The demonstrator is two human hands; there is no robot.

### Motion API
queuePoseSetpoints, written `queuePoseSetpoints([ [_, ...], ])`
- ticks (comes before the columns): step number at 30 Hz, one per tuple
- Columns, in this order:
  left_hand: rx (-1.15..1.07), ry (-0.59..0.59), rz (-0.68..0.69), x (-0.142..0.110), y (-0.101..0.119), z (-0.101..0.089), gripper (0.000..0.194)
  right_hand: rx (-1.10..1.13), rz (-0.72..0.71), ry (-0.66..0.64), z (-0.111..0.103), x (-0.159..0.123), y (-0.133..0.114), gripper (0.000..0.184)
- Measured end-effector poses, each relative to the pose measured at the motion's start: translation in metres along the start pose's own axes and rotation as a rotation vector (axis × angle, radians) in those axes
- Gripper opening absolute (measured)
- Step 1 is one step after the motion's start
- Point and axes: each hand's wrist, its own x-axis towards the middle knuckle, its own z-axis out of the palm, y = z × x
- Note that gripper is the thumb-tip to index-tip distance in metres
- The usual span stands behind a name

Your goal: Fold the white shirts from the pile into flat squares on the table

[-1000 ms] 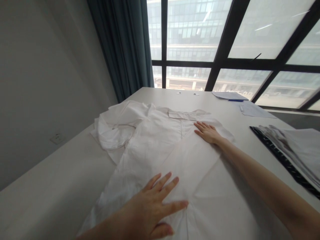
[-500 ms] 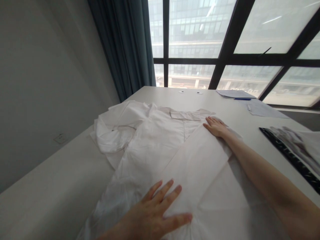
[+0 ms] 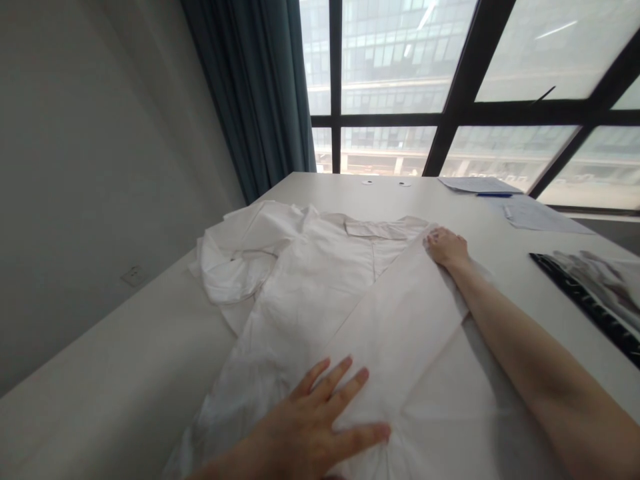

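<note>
A white shirt point(image 3: 320, 293) lies spread on the white table point(image 3: 100, 373), its collar toward the window and a sleeve bunched at the left. One side panel is folded diagonally across the middle. My left hand point(image 3: 320, 427) lies flat on the near part of the shirt, fingers spread. At the far end of my outstretched arm, my right hand point(image 3: 447, 247) rests on the top corner of the folded panel near the collar, its fingers curled over the cloth edge.
A folded grey garment with a dark patterned edge point(image 3: 595, 293) lies at the right. Papers point(image 3: 535, 215) and a blue pen point(image 3: 493, 195) sit at the far right by the window. Two small round discs point(image 3: 385, 182) sit at the table's far side. A blue curtain point(image 3: 260, 93) hangs behind.
My right hand slid farther up and right along the folded panel toward the collar, and its fingers went from flat to curled. My left hand stayed flat on the shirt.
</note>
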Motion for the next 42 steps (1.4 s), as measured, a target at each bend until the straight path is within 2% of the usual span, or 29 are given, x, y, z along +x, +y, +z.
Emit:
queuePoseSetpoints([
  [3, -0.011, -0.025, -0.003, 0.000, 0.001, -0.002, 0.064, 0.022, -0.116, 0.066, -0.009, -0.016, -0.005, 0.048],
  [6, -0.033, -0.050, -0.007, 0.000, 0.001, -0.004, 0.064, 0.050, -0.245, 0.066, -0.015, -0.046, -0.015, 0.046],
  [11, -0.061, -0.085, -0.033, -0.001, 0.002, -0.002, 0.067, 0.093, -0.487, -0.050, -0.021, -0.127, -0.037, 0.050],
  [14, -0.071, -0.067, -0.030, -0.003, 0.000, 0.001, 0.069, 0.095, -0.568, -0.131, -0.025, -0.157, -0.032, 0.055],
  [17, -0.098, -0.041, -0.011, -0.004, -0.003, 0.004, 0.071, 0.028, -0.454, -0.175, -0.029, -0.151, -0.006, 0.058],
  [21, -0.139, -0.033, 0.013, -0.003, -0.003, 0.005, 0.084, -0.026, -0.282, -0.115, -0.032, -0.120, 0.031, 0.057],
  [24, -0.125, -0.041, -0.017, -0.001, 0.002, 0.005, 0.092, -0.041, -0.250, -0.033, -0.037, -0.117, 0.035, 0.052],
  [26, -0.123, -0.039, -0.023, -0.001, 0.006, 0.005, 0.086, -0.041, -0.274, 0.018, -0.044, -0.133, 0.022, 0.048],
  [28, -0.131, -0.028, -0.006, -0.001, 0.008, 0.005, 0.074, -0.002, -0.377, 0.028, -0.056, -0.161, 0.000, 0.044],
  [31, -0.138, 0.031, 0.002, -0.004, 0.010, 0.005, 0.061, 0.220, -0.781, -0.101, -0.080, -0.213, -0.040, 0.037],
  [33, -0.135, 0.100, -0.018, -0.004, 0.012, 0.006, 0.053, 0.312, -0.943, -0.188, -0.092, -0.244, -0.062, 0.033],
  [37, -0.166, 0.274, -0.035, -0.001, 0.007, 0.009, 0.033, 0.435, -1.032, -0.201, -0.094, -0.272, -0.083, 0.026],
  [39, -0.215, 0.380, -0.064, 0.001, 0.001, 0.011, 0.023, 0.494, -1.041, -0.162, -0.087, -0.273, -0.083, 0.022],
  [42, -0.319, 0.504, -0.202, 0.002, -0.010, 0.011, 0.012, 0.559, -1.035, -0.131, -0.079, -0.270, -0.081, 0.022],
])
